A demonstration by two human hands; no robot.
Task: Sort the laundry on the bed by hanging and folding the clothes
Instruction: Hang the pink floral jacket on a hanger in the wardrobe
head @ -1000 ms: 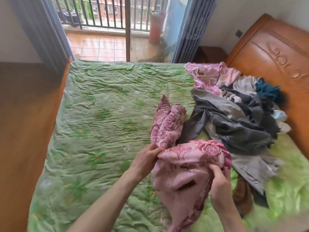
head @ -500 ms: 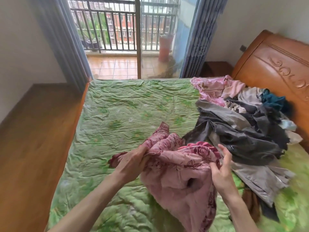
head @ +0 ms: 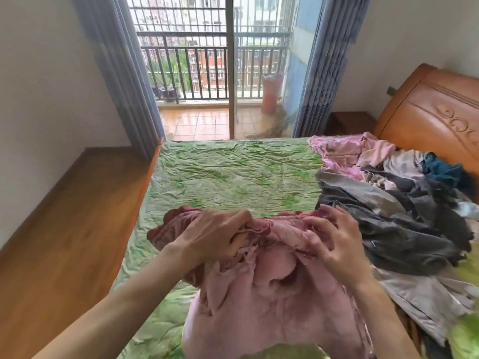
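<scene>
Laundry (head: 404, 203) is lying heaped on the bed (head: 233, 177), just beside the headboard (head: 435, 120). A pink garment (head: 272, 294) is hanging in front of that bed, held up off the green sheet. The left hand (head: 207, 237) is gripping its bunched top edge, and the right hand (head: 334, 242) is pinching the same edge with curled fingers, toward the pile.
</scene>
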